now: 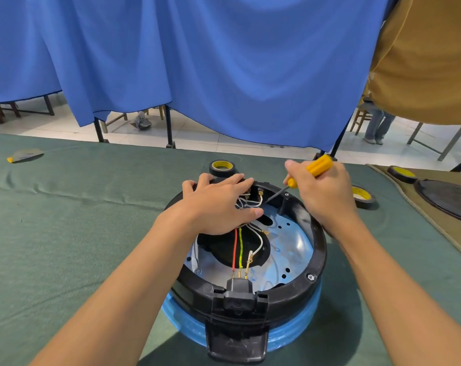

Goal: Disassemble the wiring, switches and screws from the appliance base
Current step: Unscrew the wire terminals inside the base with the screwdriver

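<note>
The appliance base (307, 283), a black ring over a blue body, lies upside down on the green cloth in front of me. Inside it run a red wire (235, 249), a yellow-green wire (241, 247) and white wires (258, 244), all leading towards the black power socket (238, 287) at the near rim. My left hand (219, 204) rests on the far rim and over the wire bundle, fingers spread. My right hand (321, 191) grips a yellow-handled screwdriver (318, 166). Its tip points down into the far side of the base, near the switch terminals (259, 192).
A black tape roll (222, 168) sits just behind the base, another roll (362, 196) to its right. A tan cloth with a dark round part (451, 202) and a further tape roll (402, 174) lies at far right. Blue curtains hang beyond the table edge.
</note>
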